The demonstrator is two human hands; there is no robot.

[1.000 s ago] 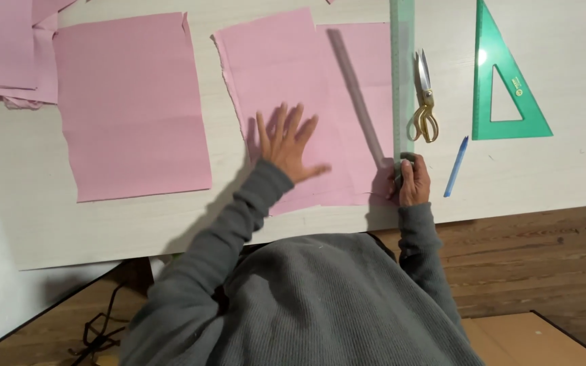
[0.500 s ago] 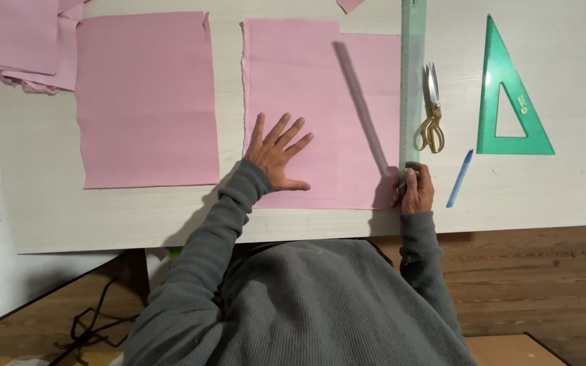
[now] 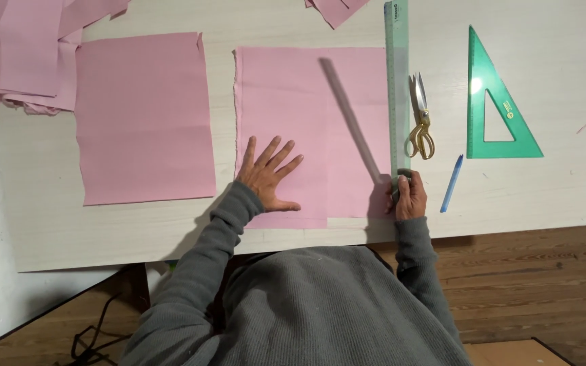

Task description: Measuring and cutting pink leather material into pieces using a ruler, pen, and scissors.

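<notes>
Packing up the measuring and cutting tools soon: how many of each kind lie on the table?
Straight ruler: 1
Green set square: 1
Scissors: 1
Blue pen: 1
Total: 4

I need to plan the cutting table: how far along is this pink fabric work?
Done: one cut pink rectangle lies aside, with a stack of pink pieces beyond it. In hand: the left hand flattens the middle pink piece while the right hand grips the long green ruler along its right edge. Left: scissors and blue pen lie untouched.
</notes>
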